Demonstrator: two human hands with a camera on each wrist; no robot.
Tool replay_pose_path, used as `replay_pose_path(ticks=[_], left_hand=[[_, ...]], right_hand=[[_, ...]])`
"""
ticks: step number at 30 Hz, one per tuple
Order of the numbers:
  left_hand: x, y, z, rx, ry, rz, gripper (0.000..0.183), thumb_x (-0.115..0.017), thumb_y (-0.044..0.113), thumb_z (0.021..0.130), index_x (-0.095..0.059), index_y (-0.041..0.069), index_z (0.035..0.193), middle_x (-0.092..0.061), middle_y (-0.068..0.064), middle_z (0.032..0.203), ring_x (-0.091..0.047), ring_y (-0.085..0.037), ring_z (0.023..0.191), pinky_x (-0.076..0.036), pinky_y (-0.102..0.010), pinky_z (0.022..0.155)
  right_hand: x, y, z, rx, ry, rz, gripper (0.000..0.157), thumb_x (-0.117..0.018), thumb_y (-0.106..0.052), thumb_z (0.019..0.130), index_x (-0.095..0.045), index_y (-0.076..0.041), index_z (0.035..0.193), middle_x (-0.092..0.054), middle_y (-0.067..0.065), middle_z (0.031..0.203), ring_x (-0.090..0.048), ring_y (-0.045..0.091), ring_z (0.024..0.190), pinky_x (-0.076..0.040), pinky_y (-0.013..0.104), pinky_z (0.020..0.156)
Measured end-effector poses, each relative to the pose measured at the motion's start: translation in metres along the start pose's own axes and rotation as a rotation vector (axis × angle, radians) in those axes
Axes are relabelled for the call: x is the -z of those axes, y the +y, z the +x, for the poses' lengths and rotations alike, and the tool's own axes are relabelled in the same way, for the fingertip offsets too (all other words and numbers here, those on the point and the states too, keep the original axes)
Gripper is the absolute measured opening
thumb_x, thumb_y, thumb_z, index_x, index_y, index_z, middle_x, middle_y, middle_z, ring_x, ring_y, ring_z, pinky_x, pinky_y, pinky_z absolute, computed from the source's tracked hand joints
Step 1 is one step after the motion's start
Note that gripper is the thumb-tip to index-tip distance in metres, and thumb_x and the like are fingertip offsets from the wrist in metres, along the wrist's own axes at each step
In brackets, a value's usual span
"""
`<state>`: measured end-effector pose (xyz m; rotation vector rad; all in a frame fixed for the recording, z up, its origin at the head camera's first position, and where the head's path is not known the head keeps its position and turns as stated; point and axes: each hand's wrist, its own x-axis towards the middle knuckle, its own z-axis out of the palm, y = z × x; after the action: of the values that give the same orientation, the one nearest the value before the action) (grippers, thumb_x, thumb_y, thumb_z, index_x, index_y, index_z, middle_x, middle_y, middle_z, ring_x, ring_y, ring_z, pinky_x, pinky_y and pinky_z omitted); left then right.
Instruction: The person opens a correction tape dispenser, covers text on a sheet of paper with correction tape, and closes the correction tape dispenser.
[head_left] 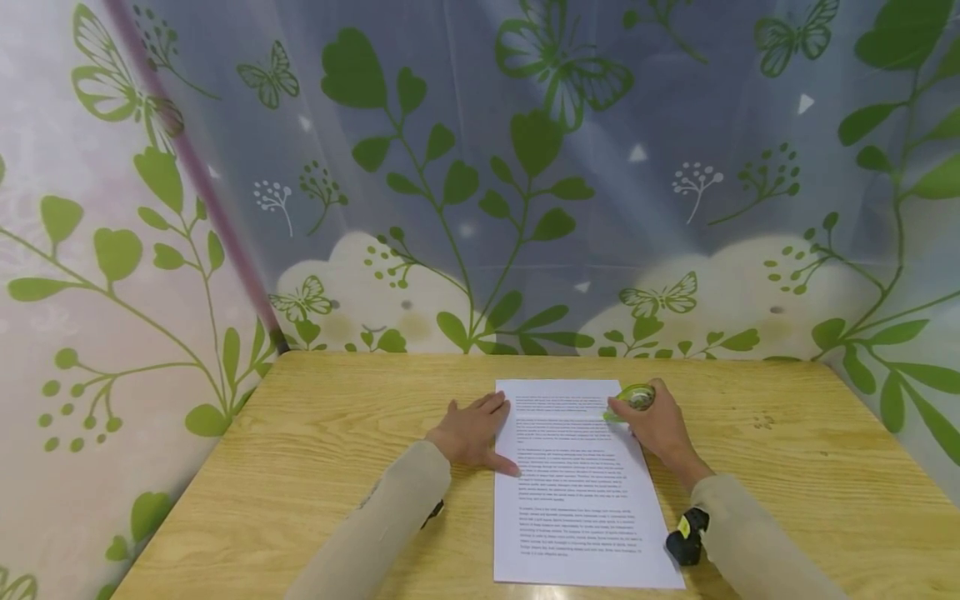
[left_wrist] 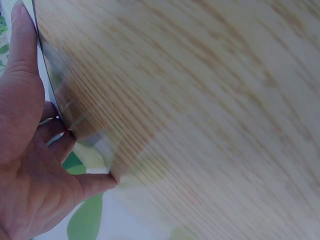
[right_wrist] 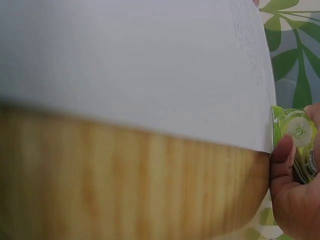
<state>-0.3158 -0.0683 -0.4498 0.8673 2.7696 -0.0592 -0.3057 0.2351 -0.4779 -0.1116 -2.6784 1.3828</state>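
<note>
A white sheet of paper (head_left: 570, 492) printed with several paragraphs lies on the wooden table. My right hand (head_left: 663, 425) grips a green see-through correction tape (head_left: 637, 397) at the sheet's upper right edge, its tip at the lines near the top. In the right wrist view the reel inside the correction tape (right_wrist: 299, 131) shows, with the thumb against its side. On the sheet's left edge rests my left hand (head_left: 471, 433), fingers spread and thumb extended onto the paper. The left wrist view shows this hand (left_wrist: 35, 165) with the fingertips on the surface.
The wooden table (head_left: 315, 450) stretches to both sides of the paper. Behind it and at the left hangs a curtain (head_left: 465, 183) with green leaves and butterflies. A black device (head_left: 686, 537) is strapped on my right wrist.
</note>
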Motion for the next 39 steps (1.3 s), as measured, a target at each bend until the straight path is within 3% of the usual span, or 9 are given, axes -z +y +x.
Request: replay_pose_path(ticks=[8, 21, 25, 28, 32, 39], left_hand=[[0.004, 0.001, -0.001, -0.005, 0.003, -0.001, 0.110, -0.056, 0.076, 0.074, -0.021, 0.009, 0.153, -0.015, -0.005, 0.158, -0.013, -0.021, 0.144, -0.023, -0.064, 0.103], [0.006, 0.002, 0.001, -0.003, 0.010, 0.004, 0.110, -0.055, 0.077, 0.074, -0.021, 0.010, 0.153, -0.014, -0.005, 0.159, -0.013, -0.021, 0.144, -0.023, -0.063, 0.103], [0.004, 0.002, 0.001, -0.001, 0.012, 0.007, 0.111, -0.054, 0.078, 0.073, -0.020, 0.011, 0.153, -0.014, -0.004, 0.159, -0.013, -0.020, 0.144, -0.022, -0.064, 0.103], [0.002, 0.001, 0.001, -0.003, 0.015, 0.012, 0.111, -0.053, 0.079, 0.072, -0.020, 0.011, 0.153, -0.013, -0.004, 0.159, -0.013, -0.021, 0.144, -0.022, -0.064, 0.103], [0.000, 0.000, 0.000, 0.000, 0.027, 0.020, 0.111, -0.053, 0.079, 0.072, -0.021, 0.011, 0.153, -0.014, -0.005, 0.159, -0.013, -0.021, 0.144, -0.023, -0.064, 0.103], [0.000, 0.001, -0.004, 0.004, 0.029, 0.000, 0.110, -0.055, 0.077, 0.073, -0.022, 0.010, 0.153, -0.013, -0.010, 0.158, -0.011, -0.023, 0.144, -0.022, -0.064, 0.103]], right_hand=[[0.002, -0.002, 0.000, -0.007, 0.019, 0.015, 0.056, -0.069, -0.036, 0.088, -0.039, 0.004, 0.114, -0.056, 0.013, 0.085, -0.056, 0.016, 0.059, -0.047, 0.028, 0.056], [0.007, 0.001, 0.002, -0.006, 0.012, 0.044, 0.061, -0.068, -0.041, 0.087, -0.038, 0.004, 0.115, -0.058, 0.010, 0.078, -0.058, 0.017, 0.058, -0.048, 0.028, 0.057], [0.011, 0.008, 0.003, -0.073, 0.005, 0.147, 0.068, -0.065, -0.048, 0.088, -0.037, 0.002, 0.125, -0.060, 0.008, 0.075, -0.058, 0.017, 0.060, -0.047, 0.027, 0.058], [0.015, 0.011, 0.004, -0.153, 0.002, 0.292, 0.072, -0.063, -0.051, 0.088, -0.035, 0.000, 0.130, -0.060, 0.007, 0.076, -0.059, 0.015, 0.061, -0.047, 0.026, 0.059], [0.018, 0.012, 0.006, -0.223, -0.004, 0.404, 0.075, -0.062, -0.055, 0.086, -0.035, -0.001, 0.130, -0.060, 0.006, 0.082, -0.060, 0.012, 0.062, -0.048, 0.024, 0.061], [0.011, 0.009, 0.003, -0.248, 0.017, 0.364, 0.078, -0.065, -0.059, 0.082, -0.037, -0.001, 0.127, -0.061, 0.006, 0.081, -0.059, 0.011, 0.065, -0.049, 0.024, 0.062]])
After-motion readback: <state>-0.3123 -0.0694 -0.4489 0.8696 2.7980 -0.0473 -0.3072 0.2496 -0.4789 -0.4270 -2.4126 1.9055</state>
